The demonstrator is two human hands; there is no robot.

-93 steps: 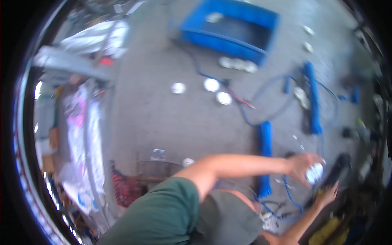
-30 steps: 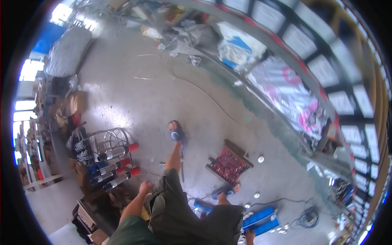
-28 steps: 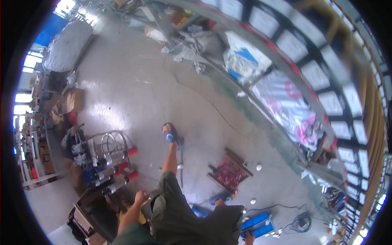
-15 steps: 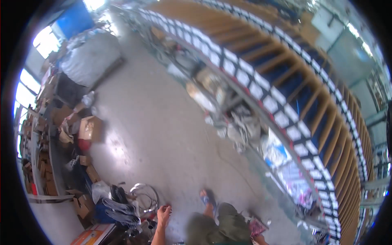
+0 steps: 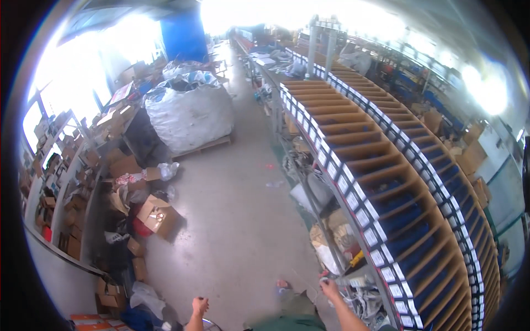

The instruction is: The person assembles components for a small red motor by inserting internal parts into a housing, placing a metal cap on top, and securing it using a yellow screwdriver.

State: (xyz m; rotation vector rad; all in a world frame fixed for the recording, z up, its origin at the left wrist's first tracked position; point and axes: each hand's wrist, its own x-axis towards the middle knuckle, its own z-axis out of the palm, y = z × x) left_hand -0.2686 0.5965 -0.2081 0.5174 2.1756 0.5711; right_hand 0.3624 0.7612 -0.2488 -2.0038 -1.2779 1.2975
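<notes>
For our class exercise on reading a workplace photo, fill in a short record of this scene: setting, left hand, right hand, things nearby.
Setting: warehouse aisle with a concrete floor
Left hand: open, holding nothing, low over the floor
Right hand: beside the sorting rack; whether it holds anything is too small to tell
Left side: open cardboard box, large white bulk bag
Right side: long curved rack of wooden compartments

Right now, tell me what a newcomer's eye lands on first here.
First, the long rack of wooden sorting compartments sweeping down the right side, with blue bins in its lower slots. Next, the big white bulk sack on a pallet at upper left, and the open cardboard boxes along the left shelves. At the bottom edge, the left hand and right hand reach forward.
</notes>
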